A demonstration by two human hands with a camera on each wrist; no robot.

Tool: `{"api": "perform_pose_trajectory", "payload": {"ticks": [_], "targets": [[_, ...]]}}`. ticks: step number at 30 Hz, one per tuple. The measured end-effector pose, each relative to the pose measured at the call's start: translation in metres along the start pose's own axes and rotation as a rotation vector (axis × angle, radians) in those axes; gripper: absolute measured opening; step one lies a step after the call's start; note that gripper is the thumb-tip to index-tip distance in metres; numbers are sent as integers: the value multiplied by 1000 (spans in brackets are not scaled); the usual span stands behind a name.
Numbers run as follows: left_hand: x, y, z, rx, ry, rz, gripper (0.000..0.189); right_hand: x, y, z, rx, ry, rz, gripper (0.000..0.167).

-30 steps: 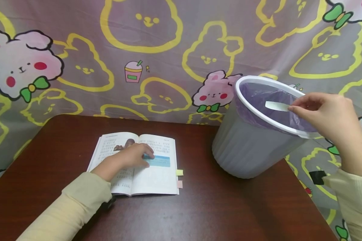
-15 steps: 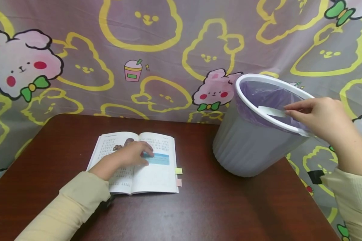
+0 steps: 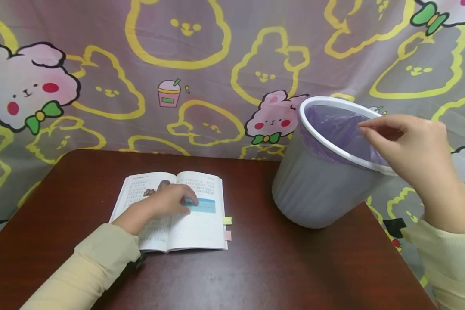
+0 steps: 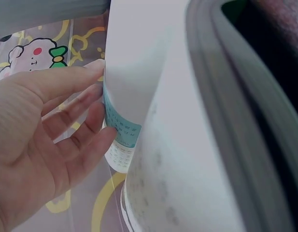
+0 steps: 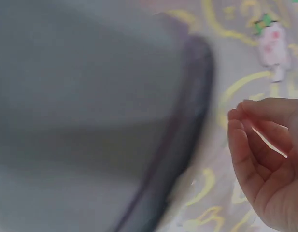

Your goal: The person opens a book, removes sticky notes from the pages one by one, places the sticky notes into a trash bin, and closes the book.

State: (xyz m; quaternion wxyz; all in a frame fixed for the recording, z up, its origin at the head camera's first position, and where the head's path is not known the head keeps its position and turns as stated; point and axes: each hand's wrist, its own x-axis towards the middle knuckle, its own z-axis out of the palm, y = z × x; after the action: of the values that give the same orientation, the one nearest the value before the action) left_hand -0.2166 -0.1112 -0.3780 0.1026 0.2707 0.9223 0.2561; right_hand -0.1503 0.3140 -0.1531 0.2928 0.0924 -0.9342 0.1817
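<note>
An open book [image 3: 195,230] lies on the table, with printed text, a brown picture and a blue panel on its pages. My left hand [image 3: 164,200] rests across the middle of the book, fingers relaxed; the left wrist view shows the fingertips of that left hand [image 4: 57,130] against the page beside the blue panel. Over the near right rim of a grey trash can [image 3: 321,185] is my right hand [image 3: 414,150]. Its thumb and fingertips meet, and nothing shows between them. A thin purple bag [image 3: 341,129] lines the can, whose bottom is hidden.
The dark brown table [image 3: 263,271] ends at a right edge close to the can. Behind it hangs a patterned curtain [image 3: 209,82]. Yellow and pink tabs [image 3: 227,221] stick out from the book's right side.
The pale paper strip that my right hand pinched has left the fingers and is out of sight. That hand has lifted slightly over the can; the left hand stays on the book.
</note>
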Motion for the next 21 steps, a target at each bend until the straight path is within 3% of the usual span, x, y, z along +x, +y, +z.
{"api": "perform_pose_trajectory", "payload": {"ticks": [4, 6, 9, 13, 18, 21], "targets": [[-2, 0, -1, -4, 13, -8, 23, -7, -30, 7, 82, 143, -201, 12], [-2, 0, -2, -13, 15, -9, 23, -12, -45, 13, 98, 140, -299, 15], [-2, 0, -3, -27, 18, 0, 23, -16, -63, 31, 150, 59, -399, 20], [-4, -1, -5, -35, 27, 3, 23, -21, -76, 81, 290, -201, -403, 15], [-6, 0, -5, -15, 34, 19, 23, -40, -71, 177, 315, -662, -223, 15], [-7, 0, -4, -32, 36, 31, 22, -56, -61, 229, 287, -823, -137, 17]]}}
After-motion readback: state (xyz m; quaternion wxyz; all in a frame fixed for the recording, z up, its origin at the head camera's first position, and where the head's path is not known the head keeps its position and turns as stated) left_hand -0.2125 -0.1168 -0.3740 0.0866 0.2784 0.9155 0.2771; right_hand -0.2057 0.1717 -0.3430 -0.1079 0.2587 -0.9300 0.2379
